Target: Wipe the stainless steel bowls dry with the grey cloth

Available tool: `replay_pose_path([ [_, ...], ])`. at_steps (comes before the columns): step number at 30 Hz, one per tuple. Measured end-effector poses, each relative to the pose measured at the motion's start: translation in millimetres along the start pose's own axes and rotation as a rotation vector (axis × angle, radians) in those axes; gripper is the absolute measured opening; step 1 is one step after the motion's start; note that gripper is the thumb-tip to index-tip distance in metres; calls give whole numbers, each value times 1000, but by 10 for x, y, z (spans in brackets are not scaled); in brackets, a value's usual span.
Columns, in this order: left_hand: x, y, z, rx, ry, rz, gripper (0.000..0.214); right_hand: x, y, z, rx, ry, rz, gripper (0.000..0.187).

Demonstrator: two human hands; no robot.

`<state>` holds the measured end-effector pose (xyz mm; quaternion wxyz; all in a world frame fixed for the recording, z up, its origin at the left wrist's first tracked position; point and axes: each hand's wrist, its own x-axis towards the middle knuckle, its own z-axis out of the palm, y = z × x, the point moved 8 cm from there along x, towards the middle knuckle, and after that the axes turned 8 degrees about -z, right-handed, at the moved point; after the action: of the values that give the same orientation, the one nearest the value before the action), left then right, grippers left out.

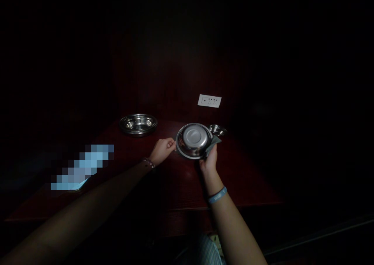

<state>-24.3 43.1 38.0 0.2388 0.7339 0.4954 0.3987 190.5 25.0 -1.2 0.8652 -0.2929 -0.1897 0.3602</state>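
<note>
A shiny metal bowl point(194, 137) is held bottom-side up above the table, between my two hands. My left hand point(163, 150) pinches its left rim with closed fingers. On the right side, my right hand point(210, 159) is closed round a grey-green cloth point(214, 144) pressed against the bowl's rim and outer wall; some of its fingers are hidden behind the cloth and bowl. Just beyond, partly covered by the held bowl, lies a smaller metal dish point(218, 130). Several wide metal bowls are nested in a stack point(138, 124) to the left.
The dark red table point(181, 191) has its front edge near me. A lit, pixelated phone-like device point(80, 171) lies at the left. A white wall socket point(209, 101) sits on the dark red back panel. Surroundings are very dark.
</note>
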Motion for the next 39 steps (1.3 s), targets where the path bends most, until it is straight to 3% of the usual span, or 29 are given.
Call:
replay_pose_path([
  [9, 13, -18, -9, 28, -15, -14, 31, 36, 32, -20, -19, -61, 48, 36],
  [14, 30, -99, -62, -73, -12, -51, 34, 100, 6, -32, 76, -62, 56, 32],
  [25, -11, -11, -33, -144, 1, 34, 41, 92, 50, 19, 122, -132, 108, 27],
  [39, -24, 8, -18, -151, -2, 13, 43, 19, -23, 65, -14, -140, 51, 35],
])
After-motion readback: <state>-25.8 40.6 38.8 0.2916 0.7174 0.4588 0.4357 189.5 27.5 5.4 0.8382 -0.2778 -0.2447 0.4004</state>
